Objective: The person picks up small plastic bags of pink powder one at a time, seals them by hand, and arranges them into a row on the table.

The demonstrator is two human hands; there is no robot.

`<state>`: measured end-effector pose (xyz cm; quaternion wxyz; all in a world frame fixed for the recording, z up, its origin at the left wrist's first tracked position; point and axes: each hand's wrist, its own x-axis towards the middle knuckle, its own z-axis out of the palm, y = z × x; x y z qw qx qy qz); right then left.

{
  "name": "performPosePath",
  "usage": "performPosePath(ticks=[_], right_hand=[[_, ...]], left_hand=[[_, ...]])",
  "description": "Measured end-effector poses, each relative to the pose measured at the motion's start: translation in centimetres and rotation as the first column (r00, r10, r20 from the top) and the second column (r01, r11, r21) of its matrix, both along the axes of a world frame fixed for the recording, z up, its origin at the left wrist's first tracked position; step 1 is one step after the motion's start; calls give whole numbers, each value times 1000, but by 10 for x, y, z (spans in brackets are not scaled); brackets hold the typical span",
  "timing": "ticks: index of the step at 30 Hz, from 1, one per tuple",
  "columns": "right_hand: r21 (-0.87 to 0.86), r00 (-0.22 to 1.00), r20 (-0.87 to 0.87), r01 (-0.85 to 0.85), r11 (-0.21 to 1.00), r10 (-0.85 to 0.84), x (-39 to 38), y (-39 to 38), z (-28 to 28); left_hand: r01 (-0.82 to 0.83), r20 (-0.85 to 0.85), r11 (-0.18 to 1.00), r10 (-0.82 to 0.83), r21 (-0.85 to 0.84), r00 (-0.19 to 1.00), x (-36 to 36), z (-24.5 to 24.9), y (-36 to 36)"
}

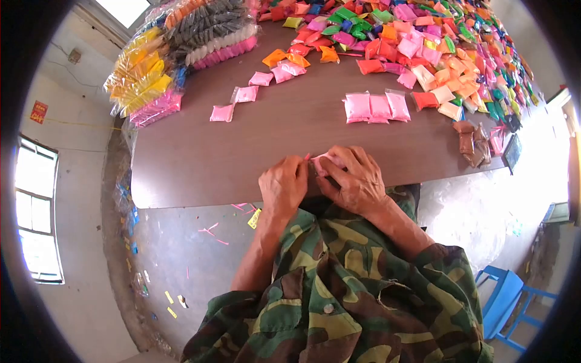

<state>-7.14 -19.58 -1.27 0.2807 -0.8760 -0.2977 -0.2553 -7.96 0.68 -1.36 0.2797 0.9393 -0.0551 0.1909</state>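
Both hands meet at the near edge of the brown table [290, 130]. My right hand [354, 180] is closed round a small pink packet [328, 162], whose top shows between the fingers. On its left, my left hand [284, 184] has its fingers pinched together at the packet's end; a small pink bit shows at the fingertips. Farther up the table, three light pink packets [376, 107] lie side by side. A slanting row of single pink packets [247, 94] lies to the left, with orange packets [298, 59] at its far end.
A large heap of coloured packets [417, 45] covers the back right. Bagged stacks [212, 36] stand at the back left. Brown packets [474, 144] lie by the right edge. A blue stool [502, 299] is on the floor at right, and scraps [213, 231] lie below the table.
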Motion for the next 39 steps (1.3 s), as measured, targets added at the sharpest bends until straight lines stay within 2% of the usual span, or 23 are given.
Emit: performPosePath(ticks=[1,4,7,11,14,17,20,23,26,29,32,35,38,39], right_hand=[[3,1000,1,-12,1000,12,1,1,1],[29,1000,27,4,1000,-5,2,3,-1],[14,1000,2,9,1000,-9,1,2,-2],[29,1000,7,23,999,-23,1,3,-2],[48,1000,17,25,999,-26,3,3,1],[70,998,11,57,996,-58,-1,4,-2],[60,998,-10,60,996,-60,-1,3,0],[74,998,-3,64,995,-64,0,2,-3],[102,998,-12,70,992,-70,2,2,-3],[136,996,-35,84,987,-80,-2,2,-4],[147,996,-38,90,985,-85,0,2,-3],[144,994,-41,105,984,-100,-1,1,-5],[151,994,-52,107,983,-100,-2,1,-6],[154,994,-55,103,983,-96,-3,1,-5]], left_hand=[[-20,-9,1000,20,23,1000,5,1,3],[-3,-49,998,0,-62,999,5,9,4],[58,8,991,-58,-117,998,-11,5,-4],[-14,-49,999,16,31,999,-1,-1,1],[-29,-117,999,32,25,993,7,11,5],[-7,-106,996,-3,-94,994,-5,16,1],[53,-8,995,-54,-84,999,-16,6,-7],[-1,-99,1000,-2,-23,995,-5,5,-1],[12,-127,996,-23,-84,992,-2,13,0],[68,-74,978,-84,-197,994,-13,20,-6],[69,-48,992,-75,-106,996,-15,-3,-9],[51,-71,995,-57,-89,996,-8,-2,-6],[70,-81,974,-90,-215,993,-13,13,-8],[86,-73,976,-102,-200,992,-17,11,-9]])
